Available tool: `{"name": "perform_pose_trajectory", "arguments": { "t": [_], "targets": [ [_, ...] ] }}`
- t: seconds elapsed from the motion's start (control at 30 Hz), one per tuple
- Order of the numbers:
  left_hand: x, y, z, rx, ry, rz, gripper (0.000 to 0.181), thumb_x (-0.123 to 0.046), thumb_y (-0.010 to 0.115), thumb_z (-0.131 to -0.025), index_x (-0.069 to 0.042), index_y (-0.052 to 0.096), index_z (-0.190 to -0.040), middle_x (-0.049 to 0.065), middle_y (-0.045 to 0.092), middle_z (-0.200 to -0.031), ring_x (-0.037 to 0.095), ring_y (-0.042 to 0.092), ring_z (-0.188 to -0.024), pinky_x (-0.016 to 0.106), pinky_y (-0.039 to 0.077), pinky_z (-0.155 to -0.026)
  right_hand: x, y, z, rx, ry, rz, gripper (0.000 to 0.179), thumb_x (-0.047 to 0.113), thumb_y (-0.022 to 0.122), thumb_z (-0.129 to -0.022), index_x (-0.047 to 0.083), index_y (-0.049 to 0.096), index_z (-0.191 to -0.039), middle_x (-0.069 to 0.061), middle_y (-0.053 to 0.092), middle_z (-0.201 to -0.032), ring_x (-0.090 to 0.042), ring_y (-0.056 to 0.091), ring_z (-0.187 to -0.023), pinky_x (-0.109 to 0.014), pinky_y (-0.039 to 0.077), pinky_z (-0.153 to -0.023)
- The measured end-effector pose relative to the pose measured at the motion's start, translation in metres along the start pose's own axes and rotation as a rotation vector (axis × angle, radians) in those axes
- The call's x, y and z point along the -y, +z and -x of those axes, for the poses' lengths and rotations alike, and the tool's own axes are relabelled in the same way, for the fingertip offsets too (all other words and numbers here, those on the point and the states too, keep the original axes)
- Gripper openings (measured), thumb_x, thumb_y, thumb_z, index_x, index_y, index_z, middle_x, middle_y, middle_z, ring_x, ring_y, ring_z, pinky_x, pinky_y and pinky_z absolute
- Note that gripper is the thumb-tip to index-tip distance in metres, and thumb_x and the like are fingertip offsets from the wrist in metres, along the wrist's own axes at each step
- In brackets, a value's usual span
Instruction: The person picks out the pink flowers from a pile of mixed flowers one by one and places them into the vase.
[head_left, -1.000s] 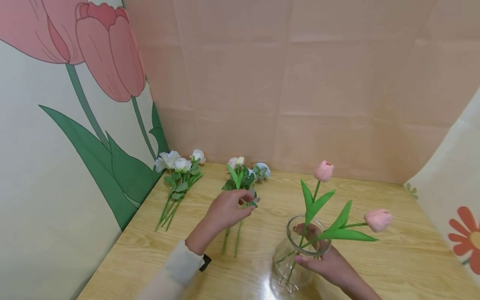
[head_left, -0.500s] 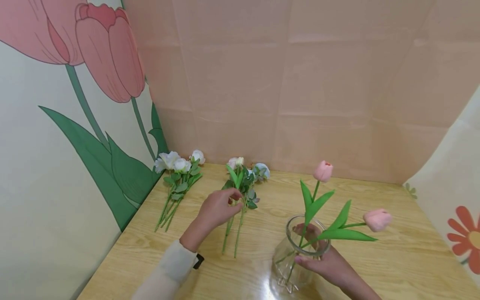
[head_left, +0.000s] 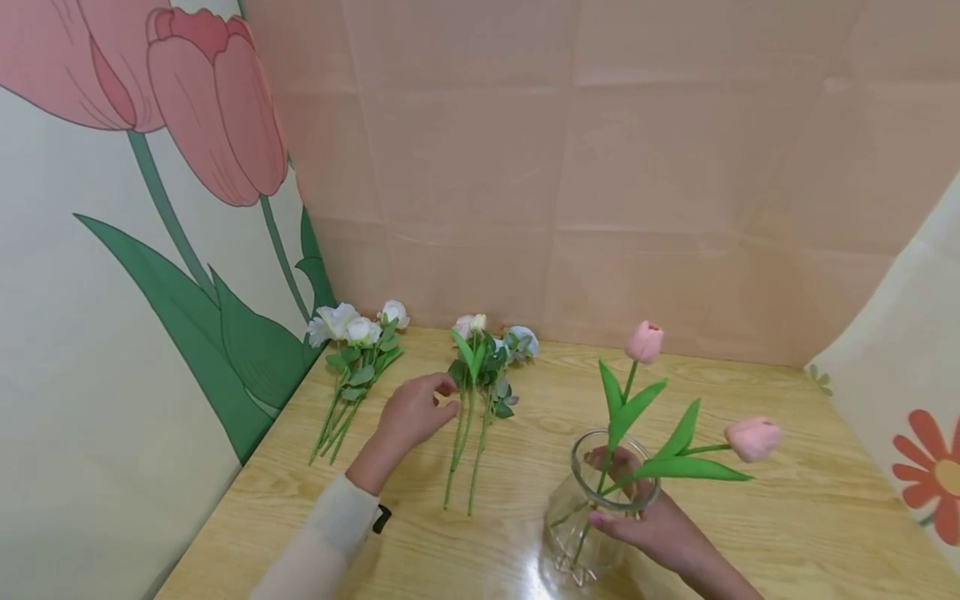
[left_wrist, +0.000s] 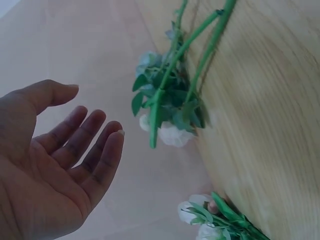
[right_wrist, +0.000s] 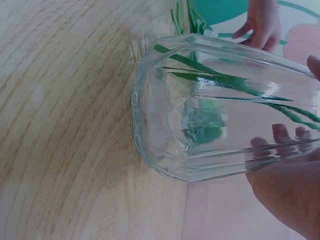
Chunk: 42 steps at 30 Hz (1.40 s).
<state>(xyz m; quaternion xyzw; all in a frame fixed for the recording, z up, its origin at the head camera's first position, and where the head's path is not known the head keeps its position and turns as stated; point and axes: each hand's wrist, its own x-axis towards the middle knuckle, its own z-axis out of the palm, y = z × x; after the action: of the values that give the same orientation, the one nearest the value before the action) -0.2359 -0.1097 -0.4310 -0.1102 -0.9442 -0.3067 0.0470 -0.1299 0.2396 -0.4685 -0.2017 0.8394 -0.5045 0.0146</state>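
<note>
My right hand [head_left: 660,533] grips the clear glass vase [head_left: 558,508] near its neck, thumb on the near side and fingers behind. Two pink tulips stand in the vase, one upright tulip [head_left: 645,342] and one tulip leaning right [head_left: 753,439]. The right wrist view shows their green stems [right_wrist: 225,80] through the glass. My left hand [head_left: 412,412] hovers just left of the middle bunch of flowers [head_left: 487,358], which has pale pink and blue blooms. In the left wrist view the left hand [left_wrist: 65,160] holds nothing, its fingers loosely bent and apart from the stems [left_wrist: 192,45].
A bunch of white flowers [head_left: 360,333] lies at the table's back left. The wooden table [head_left: 750,533] meets a pinkish-brown backdrop [head_left: 637,183] behind. A panel printed with large tulips [head_left: 217,117] stands on the left, and one with a red flower [head_left: 930,475] on the right.
My left hand has drawn back to the left, away from the middle bunch, uncovering more of its leaves and stems. The right hand and the vase have stayed in place.
</note>
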Motion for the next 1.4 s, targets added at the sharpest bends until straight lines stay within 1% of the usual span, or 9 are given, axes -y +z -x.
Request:
{"name": "perform_pose_trajectory", "arguments": {
  "t": [0.13,0.27,0.5,0.6,0.73,0.83,1.0,1.13,1.4],
  "targets": [
    [0.010,0.001,-0.002,-0.031,-0.017,-0.033,0.022,-0.030,0.071,-0.094,-0.018,0.072,-0.113,0.001,0.073,-0.113,0.024,0.070,-0.098,0.039,0.058,-0.074,-0.002,0.000,0.000,-0.002,-0.014,0.005,0.072,0.012,0.079,-0.086,0.010,0.039,-0.146,-0.015,0.054,-0.142,-0.046,0.044,-0.132,-0.078,0.038,-0.094],
    [0.017,0.001,-0.003,-0.059,-0.038,-0.059,0.022,-0.029,0.073,-0.093,-0.017,0.072,-0.111,0.001,0.074,-0.111,0.024,0.072,-0.097,0.038,0.058,-0.071,-0.002,0.000,0.000,-0.002,-0.007,-0.011,0.071,0.012,0.079,-0.086,0.010,0.039,-0.146,-0.015,0.054,-0.142,-0.048,0.044,-0.133,-0.078,0.038,-0.094],
    [0.030,0.000,-0.003,-0.066,-0.096,-0.106,0.023,-0.031,0.075,-0.091,-0.015,0.072,-0.107,0.001,0.074,-0.108,0.021,0.070,-0.090,0.038,0.055,-0.069,-0.001,0.001,0.000,0.004,0.012,-0.029,0.071,0.013,0.079,-0.086,0.010,0.039,-0.145,-0.015,0.053,-0.142,-0.049,0.042,-0.133,-0.075,0.040,-0.095],
    [0.037,0.000,-0.005,-0.077,-0.112,-0.130,0.025,-0.031,0.075,-0.091,-0.014,0.072,-0.108,0.001,0.074,-0.107,0.021,0.069,-0.090,0.038,0.055,-0.070,-0.002,0.001,0.000,-0.003,0.010,-0.027,0.071,0.013,0.080,-0.086,0.012,0.041,-0.145,-0.013,0.054,-0.142,-0.041,0.045,-0.133,-0.073,0.041,-0.095],
    [0.045,-0.001,-0.006,-0.095,-0.127,-0.140,0.024,-0.030,0.075,-0.090,-0.013,0.073,-0.107,0.001,0.074,-0.106,0.021,0.070,-0.089,0.039,0.055,-0.070,-0.003,0.001,0.000,-0.007,0.008,-0.025,0.069,0.013,0.080,-0.086,0.014,0.041,-0.144,-0.011,0.054,-0.141,-0.023,0.047,-0.133,-0.072,0.042,-0.095],
    [0.052,-0.001,-0.006,-0.094,-0.149,-0.119,0.024,-0.029,0.075,-0.091,-0.013,0.073,-0.109,0.002,0.074,-0.106,0.022,0.070,-0.088,0.040,0.056,-0.071,-0.003,0.001,0.000,-0.005,0.008,-0.028,0.069,0.013,0.080,-0.086,0.015,0.041,-0.143,-0.011,0.053,-0.141,-0.010,0.045,-0.131,-0.071,0.041,-0.096],
    [0.062,-0.001,-0.006,-0.109,-0.172,-0.116,0.026,-0.028,0.073,-0.092,-0.010,0.072,-0.111,0.004,0.074,-0.106,0.023,0.070,-0.087,0.041,0.056,-0.069,-0.003,0.001,0.000,-0.001,0.002,-0.033,0.069,0.012,0.079,-0.087,0.014,0.041,-0.144,-0.012,0.053,-0.142,0.003,0.042,-0.128,-0.072,0.040,-0.096],
    [0.070,-0.001,-0.006,-0.140,-0.189,-0.147,0.026,-0.027,0.073,-0.091,-0.009,0.072,-0.110,0.005,0.074,-0.104,0.023,0.069,-0.084,0.040,0.055,-0.065,-0.003,0.001,0.000,0.001,0.003,-0.046,0.068,0.012,0.079,-0.087,0.014,0.041,-0.143,-0.012,0.052,-0.142,0.002,0.042,-0.128,-0.073,0.040,-0.096],
    [0.087,-0.003,-0.007,-0.135,-0.217,-0.202,0.027,-0.027,0.072,-0.091,-0.008,0.072,-0.110,0.007,0.074,-0.103,0.023,0.068,-0.079,0.039,0.054,-0.062,-0.003,0.001,-0.001,-0.005,-0.011,-0.048,0.067,0.011,0.079,-0.086,0.014,0.043,-0.142,-0.012,0.053,-0.140,-0.001,0.044,-0.128,-0.071,0.041,-0.095]
  ]
}}
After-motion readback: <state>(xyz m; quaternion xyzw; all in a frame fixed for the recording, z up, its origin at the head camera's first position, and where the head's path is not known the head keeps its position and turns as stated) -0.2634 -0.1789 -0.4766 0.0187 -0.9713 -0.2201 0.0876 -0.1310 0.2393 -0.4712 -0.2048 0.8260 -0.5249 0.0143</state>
